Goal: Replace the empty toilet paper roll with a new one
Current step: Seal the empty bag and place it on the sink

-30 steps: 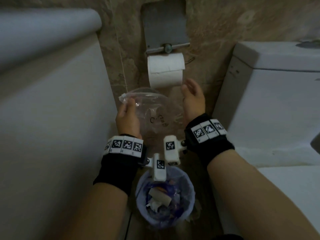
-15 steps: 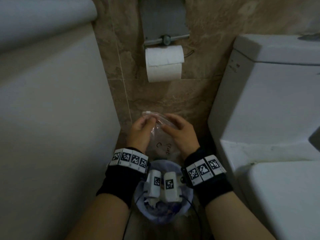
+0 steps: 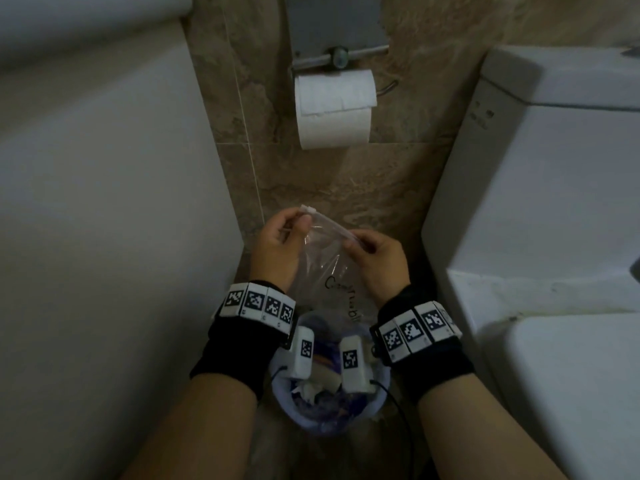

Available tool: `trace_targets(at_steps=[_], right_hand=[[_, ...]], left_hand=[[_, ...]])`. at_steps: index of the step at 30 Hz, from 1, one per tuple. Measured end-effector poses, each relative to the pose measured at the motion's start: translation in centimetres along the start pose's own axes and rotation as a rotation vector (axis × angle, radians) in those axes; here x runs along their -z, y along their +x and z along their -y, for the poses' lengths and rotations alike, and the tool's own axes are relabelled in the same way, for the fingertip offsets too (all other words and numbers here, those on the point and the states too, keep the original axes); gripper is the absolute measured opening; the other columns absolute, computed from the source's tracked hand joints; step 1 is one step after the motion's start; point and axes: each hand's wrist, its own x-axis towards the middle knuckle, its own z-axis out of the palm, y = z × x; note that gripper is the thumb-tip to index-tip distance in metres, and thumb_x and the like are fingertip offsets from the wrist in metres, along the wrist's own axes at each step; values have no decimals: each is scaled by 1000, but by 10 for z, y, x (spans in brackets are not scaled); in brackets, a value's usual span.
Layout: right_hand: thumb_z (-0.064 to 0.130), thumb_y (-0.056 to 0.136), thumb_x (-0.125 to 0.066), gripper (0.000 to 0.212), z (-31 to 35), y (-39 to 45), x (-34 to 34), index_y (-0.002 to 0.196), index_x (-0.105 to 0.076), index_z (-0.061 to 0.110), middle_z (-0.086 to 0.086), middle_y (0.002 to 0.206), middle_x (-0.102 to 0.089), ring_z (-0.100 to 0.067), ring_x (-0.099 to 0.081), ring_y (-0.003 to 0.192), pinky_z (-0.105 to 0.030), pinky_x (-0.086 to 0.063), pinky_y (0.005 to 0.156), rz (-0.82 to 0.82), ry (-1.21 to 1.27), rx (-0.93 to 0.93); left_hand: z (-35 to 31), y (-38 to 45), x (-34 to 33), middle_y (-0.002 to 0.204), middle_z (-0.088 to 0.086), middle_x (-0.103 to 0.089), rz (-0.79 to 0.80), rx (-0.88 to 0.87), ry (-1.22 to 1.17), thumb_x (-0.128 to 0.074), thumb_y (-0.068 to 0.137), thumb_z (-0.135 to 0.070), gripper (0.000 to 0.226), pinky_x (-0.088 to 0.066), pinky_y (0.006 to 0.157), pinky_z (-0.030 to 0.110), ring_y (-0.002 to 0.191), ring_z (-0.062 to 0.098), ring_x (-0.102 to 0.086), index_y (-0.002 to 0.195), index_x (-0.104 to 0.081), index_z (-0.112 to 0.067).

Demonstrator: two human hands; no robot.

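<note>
A full white toilet paper roll (image 3: pixel 334 109) hangs on the metal wall holder (image 3: pixel 337 57), a sheet trailing down in front. Below it, both hands hold a clear plastic zip bag (image 3: pixel 327 265) with black writing, directly above the bin. My left hand (image 3: pixel 278 249) pinches the left end of the bag's top strip. My right hand (image 3: pixel 375 259) pinches the strip further right. The bag hangs flat, and nothing can be seen inside it.
A small blue-lined waste bin (image 3: pixel 329 415) full of scraps stands on the floor under my wrists. A white toilet tank (image 3: pixel 540 174) and closed lid (image 3: pixel 581 382) fill the right. A white curved fixture (image 3: pixel 104 202) fills the left. Brown tiled wall behind.
My hands came down from near the roll to just above the bin. The bag, open and rounded a second ago, is now flattened with both hands pinching its top strip.
</note>
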Motion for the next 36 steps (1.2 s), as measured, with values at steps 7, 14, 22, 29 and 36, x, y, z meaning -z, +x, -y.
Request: trace_targets(at_steps=[7,14,22,29,36], right_hand=[[23,90,-65,9,-2,2,6,93,-73,20,4,87,-75,-4,-69,82,-18,-53,70,-162,148,-12],[18,89,-62,12,-2,2,8,92,-71,25,2,91,-72,-12,-67,86,-27,-51,75,-187,77,-76],[33,84,-68,15,9,-3,7,92,-74,23,0,87,-76,-16,-72,84,-42,-59,83,-11,199,-124],[20,92,-63,13,10,-4,2,100,-73,17,-3,95,-73,-18,-67,93,-42,-55,87,105,-29,-121],[14,89,-69,28,24,-11,-4,116,-67,6,-12,110,-72,-21,-69,103,-29,-56,90,129,207,-3]], left_hand=[[17,-8,0,106,-19,-64,347,348,233,-72,82,-46,38,-50,74,23,95,-2,-58,117,-62,-35],[23,1,8,77,-12,-64,160,119,490,-50,100,-32,19,-40,60,19,70,3,-58,96,-67,-24],[21,-1,8,80,-21,-63,188,112,454,-46,101,-39,20,-38,58,4,74,-13,-57,97,-65,-33],[10,-5,2,102,-25,-62,158,101,157,-66,91,-33,18,-49,71,12,95,-8,-58,102,-62,-47],[13,-6,-3,85,-23,-67,192,-58,224,-61,96,-16,17,-44,66,0,74,-19,-62,105,-71,-25]])
